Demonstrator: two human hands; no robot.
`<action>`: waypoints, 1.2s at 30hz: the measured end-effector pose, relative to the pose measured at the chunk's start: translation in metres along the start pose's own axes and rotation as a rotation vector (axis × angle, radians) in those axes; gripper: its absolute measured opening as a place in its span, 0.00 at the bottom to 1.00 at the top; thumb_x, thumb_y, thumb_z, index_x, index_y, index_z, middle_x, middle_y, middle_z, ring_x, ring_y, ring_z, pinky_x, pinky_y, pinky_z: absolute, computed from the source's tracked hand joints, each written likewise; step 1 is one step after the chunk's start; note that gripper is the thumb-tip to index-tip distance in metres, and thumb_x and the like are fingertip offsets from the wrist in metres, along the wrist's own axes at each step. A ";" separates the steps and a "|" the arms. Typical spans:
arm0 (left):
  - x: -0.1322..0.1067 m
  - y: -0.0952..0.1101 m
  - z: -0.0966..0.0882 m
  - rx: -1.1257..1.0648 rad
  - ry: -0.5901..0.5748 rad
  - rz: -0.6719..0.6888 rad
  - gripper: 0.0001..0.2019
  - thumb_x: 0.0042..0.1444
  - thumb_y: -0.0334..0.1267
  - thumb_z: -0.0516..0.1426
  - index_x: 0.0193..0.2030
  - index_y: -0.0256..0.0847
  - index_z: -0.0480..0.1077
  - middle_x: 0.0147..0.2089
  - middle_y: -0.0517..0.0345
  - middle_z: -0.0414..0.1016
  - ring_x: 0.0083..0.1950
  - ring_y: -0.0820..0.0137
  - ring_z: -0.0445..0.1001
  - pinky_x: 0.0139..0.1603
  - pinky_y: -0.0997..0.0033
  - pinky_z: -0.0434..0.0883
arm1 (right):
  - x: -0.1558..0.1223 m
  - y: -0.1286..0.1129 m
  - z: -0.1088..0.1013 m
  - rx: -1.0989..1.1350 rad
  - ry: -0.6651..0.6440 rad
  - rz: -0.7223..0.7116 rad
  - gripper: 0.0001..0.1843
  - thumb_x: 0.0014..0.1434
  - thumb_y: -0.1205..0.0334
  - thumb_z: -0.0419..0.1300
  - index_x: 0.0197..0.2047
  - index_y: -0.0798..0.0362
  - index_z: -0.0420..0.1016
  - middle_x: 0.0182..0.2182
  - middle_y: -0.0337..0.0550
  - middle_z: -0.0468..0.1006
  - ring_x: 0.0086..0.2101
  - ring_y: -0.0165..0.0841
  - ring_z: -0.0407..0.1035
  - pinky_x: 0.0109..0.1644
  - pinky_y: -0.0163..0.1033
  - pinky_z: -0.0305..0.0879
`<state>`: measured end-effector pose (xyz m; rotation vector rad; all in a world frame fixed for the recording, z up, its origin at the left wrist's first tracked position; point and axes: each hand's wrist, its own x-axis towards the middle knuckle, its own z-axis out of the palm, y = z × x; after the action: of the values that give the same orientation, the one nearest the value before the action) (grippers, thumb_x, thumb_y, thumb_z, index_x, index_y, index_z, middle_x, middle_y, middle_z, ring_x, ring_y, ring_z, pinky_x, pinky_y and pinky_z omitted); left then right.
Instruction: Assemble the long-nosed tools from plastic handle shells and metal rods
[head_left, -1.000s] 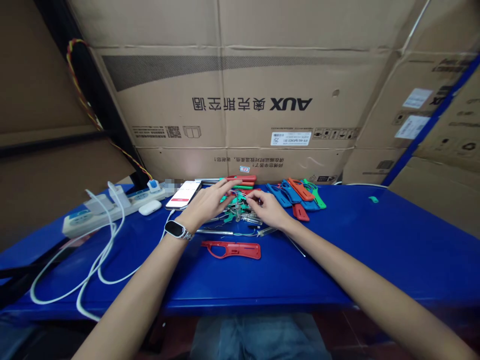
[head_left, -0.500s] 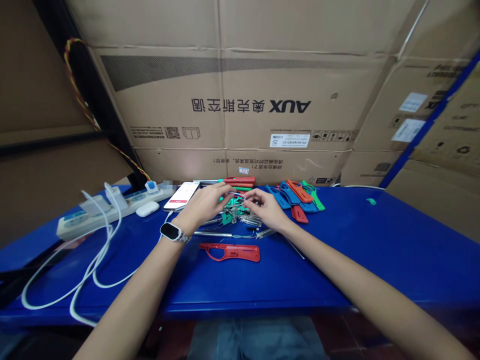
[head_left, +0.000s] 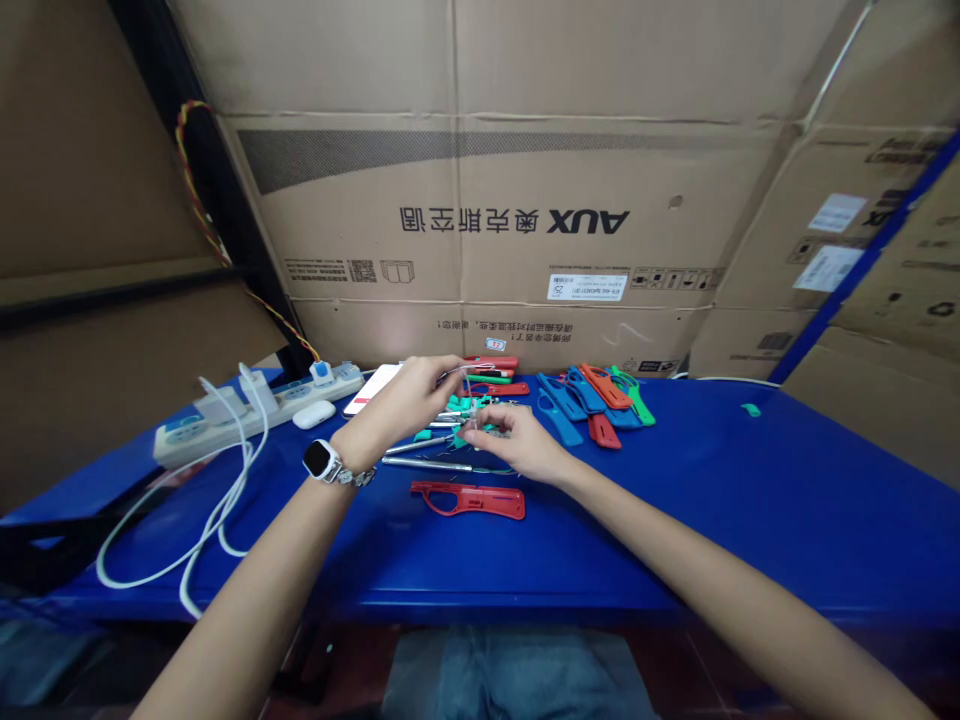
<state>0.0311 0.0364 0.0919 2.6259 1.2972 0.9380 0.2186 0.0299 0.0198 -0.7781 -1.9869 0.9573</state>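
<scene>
Here's the left hand over the pile, its grip pinched on a thin white wire that pokes past the fingertips, above green pieces! The right hand sits just nearer, fingertips at a small clear part; whether that grip has hold, I can't tell. Closer in, a red handle shell lies on the blue tabletop.

Light: diffuse, moderate | beneath tabletop: dark | edges: stretched, bowed | small green parts: soft
</scene>
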 end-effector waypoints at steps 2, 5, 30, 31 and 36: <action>-0.004 -0.004 -0.001 0.035 -0.020 -0.025 0.17 0.67 0.42 0.47 0.34 0.37 0.72 0.28 0.58 0.75 0.26 0.71 0.69 0.29 0.73 0.61 | -0.002 -0.002 -0.002 0.079 -0.040 0.041 0.15 0.62 0.50 0.58 0.34 0.55 0.70 0.29 0.41 0.77 0.30 0.31 0.69 0.38 0.37 0.63; -0.012 -0.008 -0.003 0.094 -0.113 -0.057 0.16 0.67 0.43 0.48 0.37 0.40 0.73 0.27 0.59 0.74 0.25 0.71 0.68 0.27 0.73 0.59 | -0.009 -0.007 -0.014 0.054 -0.014 0.088 0.14 0.65 0.50 0.55 0.38 0.54 0.68 0.26 0.37 0.71 0.26 0.29 0.65 0.32 0.35 0.61; -0.095 -0.022 0.024 -0.074 -0.172 -0.012 0.13 0.64 0.40 0.54 0.54 0.43 0.69 0.50 0.52 0.77 0.48 0.64 0.76 0.49 0.65 0.72 | -0.033 -0.005 0.000 -0.129 -0.278 0.186 0.17 0.62 0.51 0.58 0.27 0.54 0.66 0.21 0.31 0.59 0.23 0.25 0.52 0.26 0.32 0.49; -0.096 -0.024 0.025 -0.084 -0.171 -0.020 0.12 0.65 0.40 0.54 0.53 0.43 0.70 0.47 0.53 0.78 0.45 0.65 0.77 0.47 0.66 0.73 | -0.033 -0.004 -0.001 -0.129 -0.277 0.187 0.17 0.62 0.52 0.57 0.27 0.54 0.66 0.21 0.31 0.59 0.23 0.25 0.52 0.27 0.32 0.50; -0.089 -0.027 0.013 -0.110 -0.124 0.009 0.09 0.65 0.41 0.54 0.43 0.41 0.73 0.39 0.56 0.80 0.39 0.68 0.77 0.41 0.71 0.71 | -0.033 -0.001 -0.004 -0.098 -0.225 0.211 0.15 0.61 0.53 0.58 0.28 0.54 0.68 0.22 0.33 0.61 0.24 0.26 0.54 0.29 0.33 0.53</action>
<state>-0.0209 -0.0092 0.0290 2.5633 1.1719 0.8081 0.2383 0.0051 0.0100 -0.9873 -2.1901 1.1179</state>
